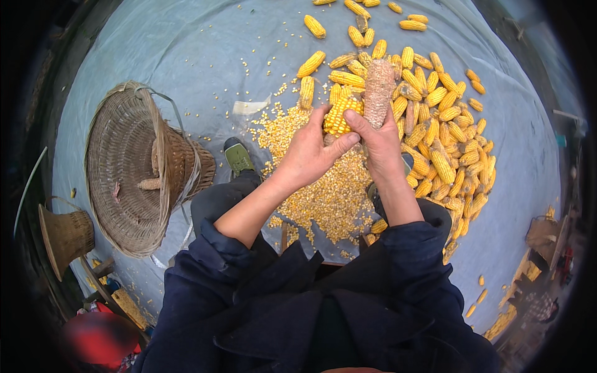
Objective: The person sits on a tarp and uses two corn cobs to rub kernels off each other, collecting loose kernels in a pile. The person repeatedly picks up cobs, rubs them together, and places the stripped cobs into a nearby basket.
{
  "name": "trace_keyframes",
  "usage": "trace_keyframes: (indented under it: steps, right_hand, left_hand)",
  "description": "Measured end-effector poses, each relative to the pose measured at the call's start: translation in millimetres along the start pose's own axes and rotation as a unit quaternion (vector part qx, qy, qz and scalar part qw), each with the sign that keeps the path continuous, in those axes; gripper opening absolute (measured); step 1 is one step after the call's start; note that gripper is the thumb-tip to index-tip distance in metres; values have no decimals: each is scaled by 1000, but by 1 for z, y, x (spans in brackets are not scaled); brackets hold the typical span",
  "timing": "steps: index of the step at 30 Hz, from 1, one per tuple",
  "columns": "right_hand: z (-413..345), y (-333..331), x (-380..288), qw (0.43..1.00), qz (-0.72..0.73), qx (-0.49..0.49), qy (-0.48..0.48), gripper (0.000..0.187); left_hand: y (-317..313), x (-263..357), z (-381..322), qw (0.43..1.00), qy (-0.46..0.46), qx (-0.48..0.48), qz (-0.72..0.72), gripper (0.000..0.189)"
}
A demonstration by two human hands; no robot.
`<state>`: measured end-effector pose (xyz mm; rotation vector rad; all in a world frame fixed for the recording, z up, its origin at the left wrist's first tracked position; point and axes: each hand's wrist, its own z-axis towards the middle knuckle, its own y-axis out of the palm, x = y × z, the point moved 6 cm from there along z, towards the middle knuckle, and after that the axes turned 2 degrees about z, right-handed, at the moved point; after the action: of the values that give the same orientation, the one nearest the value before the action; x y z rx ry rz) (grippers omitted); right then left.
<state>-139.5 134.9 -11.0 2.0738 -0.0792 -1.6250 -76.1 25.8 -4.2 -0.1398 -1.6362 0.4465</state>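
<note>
Both hands are raised over a heap of loose corn kernels [326,200]. My left hand [310,149] grips a yellow corn cob [342,114] from its left side, the thumb low on it; part of the cob is bare of kernels at the lower end. My right hand [380,140] presses its thumb on the same cob's kernels. A bare corncob [378,88], stripped of kernels, lies against the right palm and fingers and points away from me. How the right fingers wrap around it is hidden.
A big pile of unshelled corn cobs [440,158] spreads right of the hands on a pale blue sheet [186,51]. At the left a large wicker basket [121,205] lies tipped, bare cobs inside. A smaller basket [70,235] and a person in red [102,335] are farther left.
</note>
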Motion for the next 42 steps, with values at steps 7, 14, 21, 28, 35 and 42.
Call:
trace_keyframes:
  steps: [7,14,21,28,35,42]
  right_hand:
    - [-2,-10,14,988,108,7,113,43]
    - [0,-11,6,999,-40,17,-5,45]
    - [4,-15,16,993,90,12,81,47]
    - [0,3,5,999,-18,-20,22,48]
    - [-2,1,-10,997,-52,-46,22,54]
    - [-2,6,-9,996,-1,-74,40,47]
  left_hand:
    - [-12,0,-1,997,41,63,11,42]
    - [10,-19,1,945,-157,-40,-286,41]
    - [-3,-20,7,997,-5,-57,-50,51]
    - [6,-34,0,918,-193,-91,-334,53]
    - [-4,-25,-2,840,-227,-83,-487,45]
    - [0,-29,-6,869,-174,-149,-439,53]
